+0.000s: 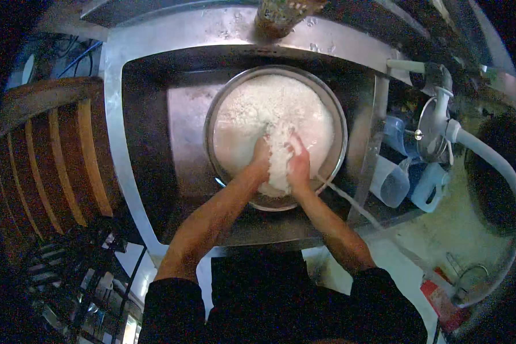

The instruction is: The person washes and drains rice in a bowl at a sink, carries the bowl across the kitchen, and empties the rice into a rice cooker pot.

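Note:
A large round metal bowl (341,129) sits in a stainless steel sink (189,142). White grains that look like rice (266,94) fill much of it, with cloudy water around them. My left hand (261,155) and my right hand (299,161) are inside the bowl, side by side, with a heap of wet grains between them. The left fingers are mostly hidden at the grains. On the right hand the fingers are apart and touch the heap. A thin pale hose or stream of water (348,198) reaches the bowl's lower right rim.
Right of the sink are translucent plastic jugs (391,182), a blue jug (430,187) and a white pipe with a hose (486,150). A slatted wooden rack (86,159) stands left. A cylindrical object (275,19) is on the sink's far ledge. A red object (443,301) lies lower right.

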A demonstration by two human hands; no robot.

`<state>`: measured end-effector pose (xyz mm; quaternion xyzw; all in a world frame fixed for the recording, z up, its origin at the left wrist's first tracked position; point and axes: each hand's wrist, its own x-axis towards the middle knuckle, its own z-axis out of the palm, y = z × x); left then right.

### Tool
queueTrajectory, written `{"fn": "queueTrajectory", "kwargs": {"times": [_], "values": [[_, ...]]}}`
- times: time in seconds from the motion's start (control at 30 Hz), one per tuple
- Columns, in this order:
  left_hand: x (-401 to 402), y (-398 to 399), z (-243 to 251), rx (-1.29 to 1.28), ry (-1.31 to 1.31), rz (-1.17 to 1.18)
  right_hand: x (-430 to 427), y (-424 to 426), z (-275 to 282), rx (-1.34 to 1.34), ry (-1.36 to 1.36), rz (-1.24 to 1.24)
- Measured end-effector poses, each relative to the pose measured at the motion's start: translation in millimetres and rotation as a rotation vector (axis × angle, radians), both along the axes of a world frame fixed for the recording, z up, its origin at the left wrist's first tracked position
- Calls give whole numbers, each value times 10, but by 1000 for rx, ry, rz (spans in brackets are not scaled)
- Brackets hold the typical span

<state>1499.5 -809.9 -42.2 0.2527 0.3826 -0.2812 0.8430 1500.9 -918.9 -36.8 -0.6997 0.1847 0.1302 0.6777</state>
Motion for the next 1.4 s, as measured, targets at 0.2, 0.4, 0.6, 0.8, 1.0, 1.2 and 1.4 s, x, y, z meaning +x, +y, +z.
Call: {"fn": "queueTrajectory", "kwargs": {"times": [0.2,0.4,0.6,0.8,1.0,1.2,1.4], "values": [[-118,-95,-475,-282,3,286,132,236,442,228,59,-85],[-105,-320,-566,-71,-89,59,73,72,416,58,-2,134],[0,-338,-172,-66,-125,101,122,49,168,-13,61,172],[23,-543,212,212,-337,-165,93,-197,229,237,-8,58],[177,-1035,-32,1007,-987,14,53,-374,534,929,443,-317],[229,-869,46,1025,-868,-216,255,-448,898,519,476,-185],[-21,-1417,27,1374,-800,-392,59,-896,479,700,411,-257]]}}
